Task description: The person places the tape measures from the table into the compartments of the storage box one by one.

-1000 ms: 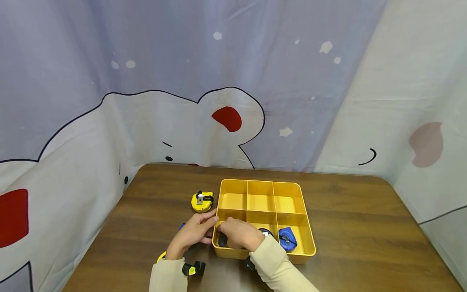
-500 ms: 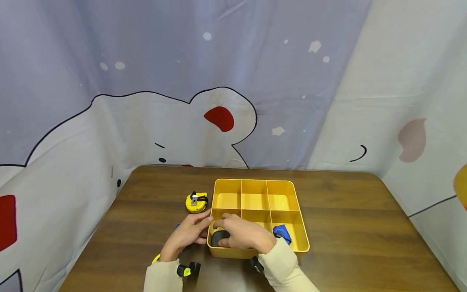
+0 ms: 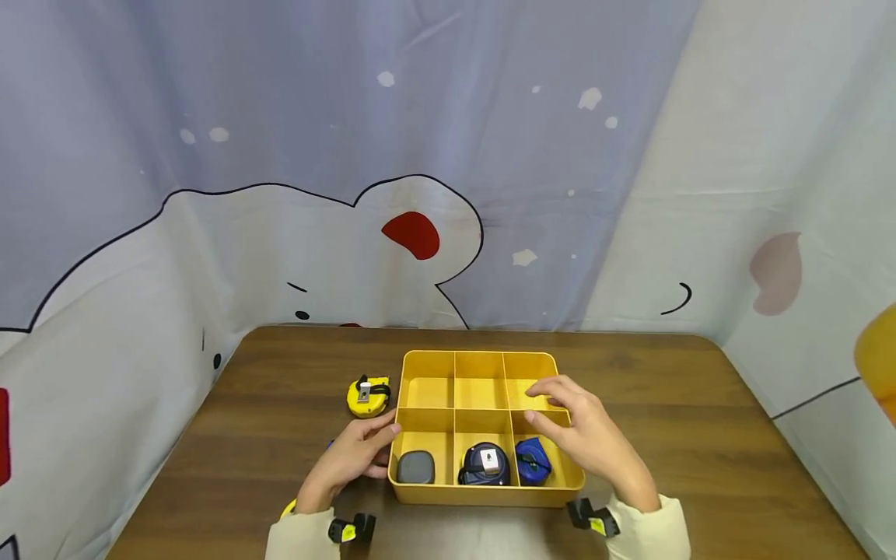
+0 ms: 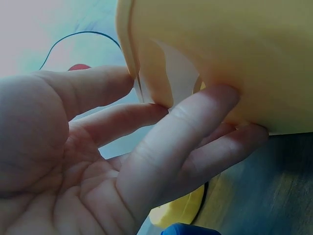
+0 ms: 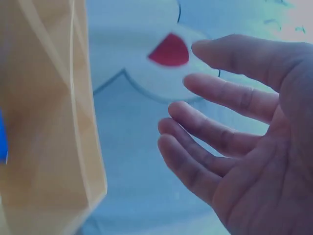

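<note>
A yellow six-compartment box (image 3: 479, 495) sits on the table. Its front row holds a dark grey rounded-square case (image 3: 416, 467) at left, a dark navy tape measure (image 3: 484, 465) with a white label in the middle, and a blue tape measure (image 3: 533, 462) at right. My left hand (image 3: 348, 455) touches the outside of the box's left wall, its fairly straight fingertips on the wall in the left wrist view. Over the box's right side hovers my right hand (image 3: 591, 432), fingers spread and nothing in them; the right wrist view shows its fingertips apart from the wall.
A yellow tape measure (image 3: 368, 397) lies left of the box's back corner. In the left wrist view, something blue (image 4: 190, 229) and something yellow (image 4: 178, 208) show beneath the left hand. A patterned curtain (image 3: 336, 257) hangs behind the wooden table (image 3: 665, 404).
My right hand has let go of the grey case in the front left compartment and moved to the right side of the box. The left hand stays at the left wall.
</note>
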### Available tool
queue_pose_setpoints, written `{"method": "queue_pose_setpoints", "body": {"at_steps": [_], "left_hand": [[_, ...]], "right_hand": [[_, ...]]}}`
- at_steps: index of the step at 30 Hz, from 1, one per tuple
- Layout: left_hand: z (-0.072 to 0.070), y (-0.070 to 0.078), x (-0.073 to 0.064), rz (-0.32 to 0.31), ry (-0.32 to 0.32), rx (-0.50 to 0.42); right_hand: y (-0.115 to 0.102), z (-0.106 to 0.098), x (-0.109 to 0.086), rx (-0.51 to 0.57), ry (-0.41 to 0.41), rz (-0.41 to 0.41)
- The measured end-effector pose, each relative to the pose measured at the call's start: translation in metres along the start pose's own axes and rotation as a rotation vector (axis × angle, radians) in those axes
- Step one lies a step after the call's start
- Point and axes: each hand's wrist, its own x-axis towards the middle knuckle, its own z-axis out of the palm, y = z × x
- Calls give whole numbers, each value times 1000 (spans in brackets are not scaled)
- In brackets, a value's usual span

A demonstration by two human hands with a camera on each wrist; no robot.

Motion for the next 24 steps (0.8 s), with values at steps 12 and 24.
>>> {"method": "queue_pose_setpoints", "body": {"at_steps": [12, 24], "left_hand": [[2, 1, -4, -16, 4, 2], [7, 8, -6, -13, 53, 23]], "right_hand": [[39, -11, -14, -40, 30, 123], [66, -7, -20, 118, -201, 429]]}}
